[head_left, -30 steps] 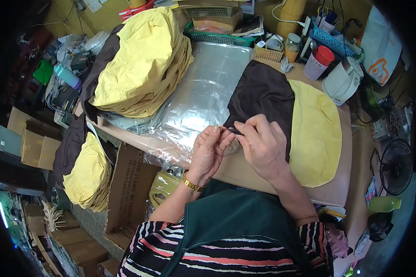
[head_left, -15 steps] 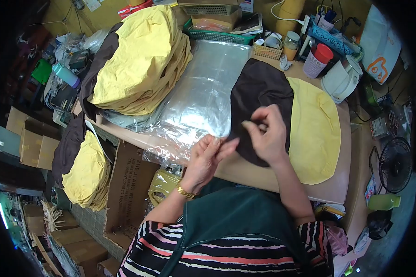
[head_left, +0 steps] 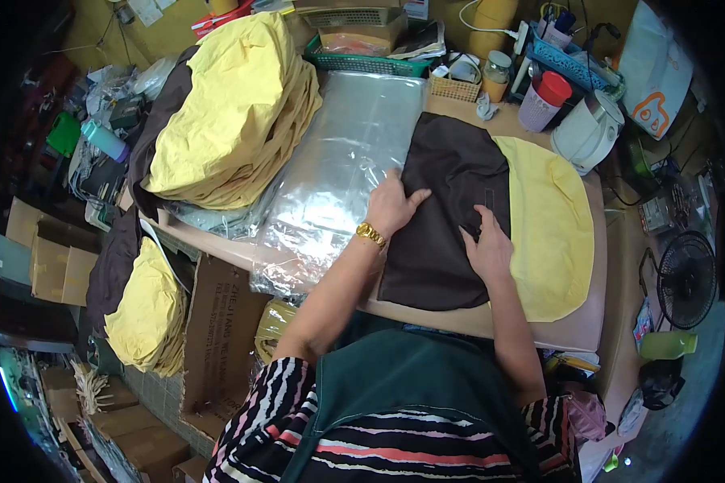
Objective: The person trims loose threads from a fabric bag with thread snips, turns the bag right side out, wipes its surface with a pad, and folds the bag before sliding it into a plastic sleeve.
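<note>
A flat fabric piece, dark brown (head_left: 451, 177) on the left and yellow (head_left: 552, 233) on the right, lies on the table in front of me. At the left edge of its brown part rests my left hand (head_left: 389, 205), thumb spread away from the fingers. My right hand (head_left: 491, 251) lies on the brown part near the yellow seam, its thumb and forefinger apart over a small stitched rectangle. Neither hand visibly grips anything. Beside the left hand is a stack of clear plastic bags (head_left: 342, 153).
A tall pile of yellow and brown fabric pieces (head_left: 229, 105) stands at the table's back left. Along the back are a green basket (head_left: 366, 64), a jar (head_left: 497, 68), a lilac cup (head_left: 536, 109) and a white kettle (head_left: 588, 133). A cardboard box (head_left: 213, 338) stands below the left edge.
My left hand has moved up and away from me to the fabric's left edge. My right hand has lowered onto the fabric and opened. The brown part's near left corner now lies spread flat.
</note>
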### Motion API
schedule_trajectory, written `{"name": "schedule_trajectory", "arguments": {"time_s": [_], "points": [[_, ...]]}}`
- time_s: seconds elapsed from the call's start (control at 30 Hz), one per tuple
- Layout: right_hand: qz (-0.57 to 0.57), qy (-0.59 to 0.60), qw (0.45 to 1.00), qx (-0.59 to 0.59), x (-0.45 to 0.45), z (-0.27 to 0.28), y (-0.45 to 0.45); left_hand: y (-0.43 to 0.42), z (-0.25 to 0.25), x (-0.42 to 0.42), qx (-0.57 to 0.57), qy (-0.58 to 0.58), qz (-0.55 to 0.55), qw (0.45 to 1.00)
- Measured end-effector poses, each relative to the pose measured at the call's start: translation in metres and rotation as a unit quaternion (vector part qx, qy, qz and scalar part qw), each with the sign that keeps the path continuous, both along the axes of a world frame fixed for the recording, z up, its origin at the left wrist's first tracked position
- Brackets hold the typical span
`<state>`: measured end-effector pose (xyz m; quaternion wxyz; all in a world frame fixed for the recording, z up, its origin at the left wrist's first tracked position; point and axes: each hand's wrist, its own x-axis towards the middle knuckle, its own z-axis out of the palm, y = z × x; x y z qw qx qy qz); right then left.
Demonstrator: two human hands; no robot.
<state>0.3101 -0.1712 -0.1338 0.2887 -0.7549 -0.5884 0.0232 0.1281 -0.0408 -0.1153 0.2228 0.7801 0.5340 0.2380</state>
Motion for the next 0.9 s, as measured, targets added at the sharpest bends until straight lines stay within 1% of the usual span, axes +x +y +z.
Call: {"name": "schedule_trajectory", "arguments": {"time_s": [0.03, 0.07, 0.1, 0.13, 0.17, 0.2, 0.23, 0.27, 0.3, 0.33, 0.37, 0.43, 0.5, 0.57, 0.6, 0.63, 0.67, 0.7, 0.73, 0.8, 0.83, 0.87, 0.9], "points": [[-0.012, -0.002, 1.000, -0.010, 0.006, 0.001, -0.004, 0.002, 0.004, 0.000, 0.000, -0.001, -0.005, 1.000], [-0.024, -0.004, 0.999, -0.022, 0.012, 0.001, -0.008, 0.004, 0.006, -0.006, -0.083, 0.002, -0.098, 0.992], [-0.029, -0.004, 0.999, -0.025, 0.018, 0.001, -0.012, 0.004, 0.018, -0.015, -0.165, 0.006, -0.189, 0.968], [-0.034, -0.002, 0.999, -0.027, 0.024, 0.001, -0.015, -0.002, 0.033, -0.029, -0.221, -0.056, -0.189, 0.955], [-0.038, 0.001, 0.999, -0.029, 0.030, 0.000, -0.018, -0.001, 0.026, -0.047, -0.216, -0.107, -0.166, 0.956], [-0.041, 0.001, 0.999, -0.011, 0.035, -0.004, -0.020, 0.009, 0.004, -0.069, -0.163, -0.161, -0.108, 0.967], [-0.044, 0.001, 0.999, -0.014, 0.035, -0.003, -0.021, 0.015, 0.009, -0.091, -0.158, -0.180, -0.031, 0.970], [-0.049, -0.006, 0.998, -0.029, 0.033, 0.001, -0.020, 0.008, 0.020, -0.103, -0.067, -0.280, 0.027, 0.957], [-0.053, -0.013, 0.997, -0.045, 0.032, 0.003, -0.021, 0.020, 0.017, -0.131, -0.101, -0.253, 0.078, 0.959], [-0.053, -0.013, 0.997, -0.047, 0.031, 0.004, -0.021, 0.021, 0.017, -0.139, -0.074, -0.346, 0.045, 0.934], [-0.058, -0.014, 0.997, -0.046, 0.030, 0.004, -0.020, 0.022, 0.012, -0.136, -0.075, -0.345, 0.045, 0.935], [-0.059, -0.014, 0.997, -0.049, 0.030, 0.003, -0.019, 0.006, 0.022, -0.103, -0.071, -0.363, 0.000, 0.929], [-0.060, -0.020, 0.997, -0.035, 0.031, 0.000, -0.019, -0.006, 0.005, -0.057, -0.116, -0.321, -0.070, 0.937], [-0.060, -0.011, 0.997, -0.036, 0.032, 0.000, -0.019, -0.033, -0.022, -0.012, -0.046, -0.216, -0.106, 0.969], [-0.061, -0.003, 0.998, -0.034, 0.033, 0.001, -0.019, -0.050, -0.015, -0.005, -0.048, -0.217, -0.109, 0.969], [-0.066, -0.003, 0.997, -0.035, 0.033, 0.000, -0.019, -0.071, 0.002, 0.000, -0.006, -0.119, -0.109, 0.987], [-0.063, -0.009, 0.998, -0.016, 0.032, -0.002, -0.020, -0.088, 0.011, 0.001, 0.037, -0.020, -0.110, 0.993], [-0.060, -0.016, 0.998, 0.003, 0.032, -0.002, -0.020, -0.096, 0.010, -0.008, -0.022, 0.011, -0.141, 0.990], [-0.065, -0.002, 0.998, -0.016, 0.032, 0.000, -0.019, -0.098, 0.009, -0.023, -0.080, 0.044, -0.172, 0.981], [-0.071, 0.001, 0.997, -0.019, 0.031, 0.003, -0.020, -0.089, 0.007, -0.058, -0.202, -0.028, -0.210, 0.956], [-0.070, 0.005, 0.997, -0.023, 0.030, 0.003, -0.020, -0.091, 0.013, -0.079, -0.174, -0.088, -0.165, 0.967], [-0.069, 0.007, 0.997, -0.026, 0.031, 0.003, -0.021, -0.086, 0.018, -0.105, -0.203, -0.072, -0.139, 0.967], [-0.059, -0.010, 0.998, -0.023, 0.031, 0.002, -0.021, -0.088, 0.027, -0.123, -0.172, -0.081, -0.068, 0.979]]}}
